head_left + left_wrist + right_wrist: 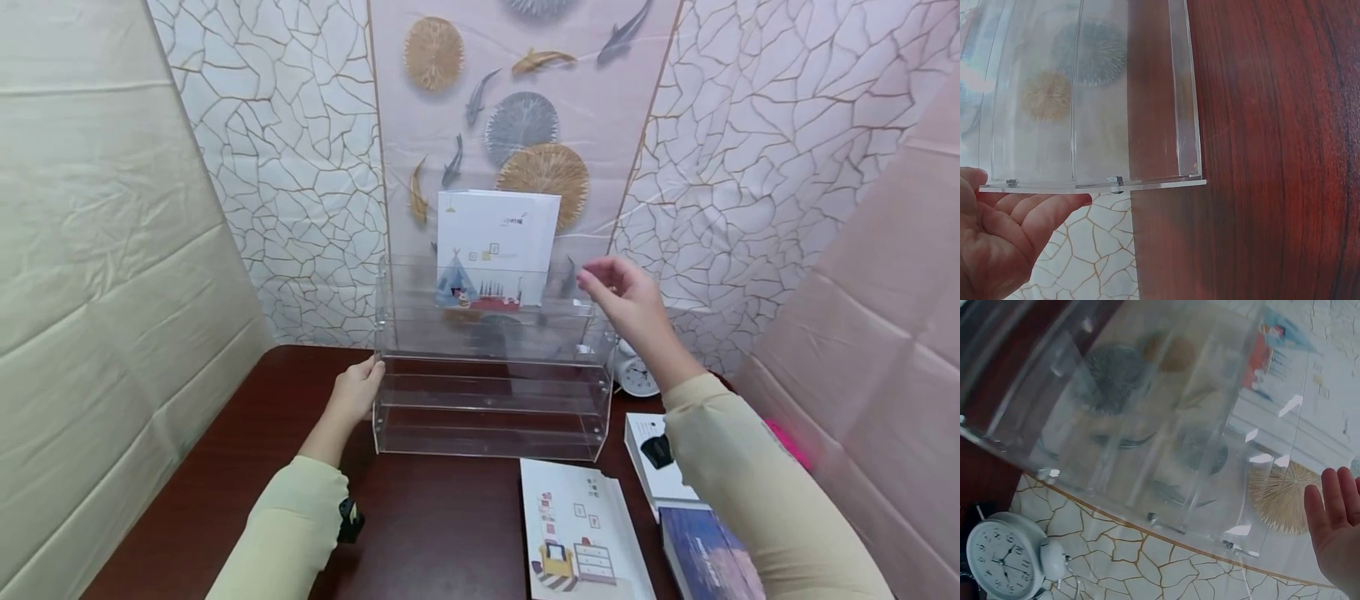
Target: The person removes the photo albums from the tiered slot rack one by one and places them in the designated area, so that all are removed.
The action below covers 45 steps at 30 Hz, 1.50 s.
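A clear acrylic tiered display rack (487, 433) stands upright on the table. My left hand (358, 387) holds its left side panel; in the left wrist view the fingers (1054, 215) lie along the panel's outer face and the thumb bends over its edge. On the rack's top tier, a white booklet (491, 229) with a blue tent drawing leans back. Beside the rack's upper right, my right hand (624, 293) is raised in the air, holding nothing. The right wrist view shows its fingers (1334, 500) extended, apart from the booklet.
White booklets (577, 533) with a yellow armchair drawing lie in front of the rack. To their right are a white book (652, 458) and a blue-purple book (708, 554). A white alarm clock (639, 377) stands behind the rack's right side. Something pink (787, 442) shows behind the right sleeve.
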Each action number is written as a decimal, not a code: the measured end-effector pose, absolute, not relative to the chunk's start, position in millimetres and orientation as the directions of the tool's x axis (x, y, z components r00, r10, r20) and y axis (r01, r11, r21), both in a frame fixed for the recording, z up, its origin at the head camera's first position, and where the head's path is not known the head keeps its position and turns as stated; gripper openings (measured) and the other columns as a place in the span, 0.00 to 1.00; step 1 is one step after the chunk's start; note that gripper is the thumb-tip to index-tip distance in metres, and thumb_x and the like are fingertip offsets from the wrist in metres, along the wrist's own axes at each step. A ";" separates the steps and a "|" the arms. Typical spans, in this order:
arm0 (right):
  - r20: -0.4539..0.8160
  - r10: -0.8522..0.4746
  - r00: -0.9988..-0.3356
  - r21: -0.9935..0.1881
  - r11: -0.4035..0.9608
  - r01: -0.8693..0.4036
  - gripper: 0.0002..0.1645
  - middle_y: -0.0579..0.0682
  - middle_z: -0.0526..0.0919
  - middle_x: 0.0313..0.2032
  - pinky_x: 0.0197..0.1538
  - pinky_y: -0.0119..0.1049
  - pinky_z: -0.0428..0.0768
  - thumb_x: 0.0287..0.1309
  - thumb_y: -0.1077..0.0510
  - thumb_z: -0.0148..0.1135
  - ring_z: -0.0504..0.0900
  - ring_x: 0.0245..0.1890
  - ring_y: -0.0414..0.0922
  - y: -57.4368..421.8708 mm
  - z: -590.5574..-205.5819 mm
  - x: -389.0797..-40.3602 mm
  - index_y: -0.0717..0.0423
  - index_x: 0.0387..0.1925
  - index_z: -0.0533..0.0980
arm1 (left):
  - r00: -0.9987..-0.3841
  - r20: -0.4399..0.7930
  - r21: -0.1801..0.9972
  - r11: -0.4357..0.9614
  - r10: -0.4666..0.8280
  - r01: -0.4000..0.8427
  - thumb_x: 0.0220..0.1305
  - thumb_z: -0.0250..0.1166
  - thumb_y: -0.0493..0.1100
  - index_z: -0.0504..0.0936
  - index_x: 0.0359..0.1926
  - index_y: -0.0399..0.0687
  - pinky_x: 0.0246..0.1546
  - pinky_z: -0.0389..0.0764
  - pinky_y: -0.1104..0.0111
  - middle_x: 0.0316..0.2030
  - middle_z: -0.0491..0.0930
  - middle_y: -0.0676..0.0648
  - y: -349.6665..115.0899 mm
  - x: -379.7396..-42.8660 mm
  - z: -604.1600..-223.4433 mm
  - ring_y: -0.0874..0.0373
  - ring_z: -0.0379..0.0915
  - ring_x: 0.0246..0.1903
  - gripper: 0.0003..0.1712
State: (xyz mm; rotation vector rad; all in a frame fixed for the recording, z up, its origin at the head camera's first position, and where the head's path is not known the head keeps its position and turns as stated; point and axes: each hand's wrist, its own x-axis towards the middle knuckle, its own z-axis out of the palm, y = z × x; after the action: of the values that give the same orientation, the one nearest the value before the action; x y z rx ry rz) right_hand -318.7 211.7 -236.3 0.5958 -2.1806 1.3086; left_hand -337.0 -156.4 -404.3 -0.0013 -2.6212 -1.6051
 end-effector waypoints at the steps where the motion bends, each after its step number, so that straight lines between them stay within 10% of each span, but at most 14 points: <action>1: 0.644 -0.078 -0.761 -0.661 0.445 -0.604 0.16 0.59 0.82 0.36 0.36 0.25 0.76 0.61 0.58 0.61 0.78 0.33 0.36 212.1 -236.5 -327.4 0.68 0.43 0.75 | -0.998 0.058 0.888 0.459 -0.037 0.035 0.73 0.43 0.53 0.58 0.71 0.46 0.22 0.83 0.62 0.52 0.73 0.30 -155.7 -337.0 -404.2 0.40 0.78 0.38 0.30; 18: 0.480 0.087 -0.873 -0.843 0.319 -0.432 0.51 0.60 0.68 0.59 0.59 0.40 0.70 0.47 0.44 0.72 0.69 0.59 0.53 174.8 -219.6 -397.0 0.62 0.65 0.58 | -0.991 0.126 0.853 0.515 -0.041 0.087 0.73 0.43 0.52 0.59 0.69 0.42 0.21 0.82 0.61 0.58 0.68 0.32 -153.2 -339.9 -399.2 0.45 0.78 0.32 0.30; 28: 0.432 0.117 -0.894 -0.863 0.340 -0.373 0.42 0.55 0.72 0.49 0.47 0.38 0.76 0.46 0.55 0.74 0.73 0.47 0.49 149.8 -232.1 -404.6 0.59 0.59 0.61 | -0.982 0.176 0.806 0.584 -0.073 0.100 0.72 0.45 0.51 0.64 0.67 0.41 0.51 0.73 0.52 0.59 0.68 0.36 -155.2 -337.4 -403.8 0.42 0.69 0.53 0.28; 38: 0.408 0.175 -0.896 -0.852 0.426 -0.305 0.38 0.56 0.74 0.51 0.54 0.41 0.72 0.44 0.61 0.74 0.73 0.51 0.50 135.8 -225.8 -414.1 0.61 0.55 0.63 | -0.981 0.176 0.802 0.589 -0.078 0.097 0.72 0.44 0.50 0.64 0.67 0.39 0.58 0.66 0.50 0.61 0.65 0.37 -158.8 -337.7 -403.5 0.41 0.65 0.57 0.29; 45: 0.451 0.037 -0.892 -0.822 0.406 -0.399 0.41 0.54 0.67 0.58 0.61 0.41 0.64 0.54 0.61 0.67 0.67 0.57 0.50 125.2 -219.6 -415.0 0.50 0.62 0.53 | -0.983 0.166 0.825 0.557 -0.076 0.096 0.72 0.44 0.50 0.65 0.67 0.44 0.30 0.82 0.59 0.55 0.72 0.34 -155.7 -340.7 -407.0 0.43 0.76 0.42 0.27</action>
State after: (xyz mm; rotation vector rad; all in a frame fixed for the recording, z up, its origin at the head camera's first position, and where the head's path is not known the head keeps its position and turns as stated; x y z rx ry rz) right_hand -415.0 125.2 -219.6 0.3103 -2.2672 1.4879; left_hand -340.7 -155.7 -407.0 -0.0168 -2.6075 -1.3982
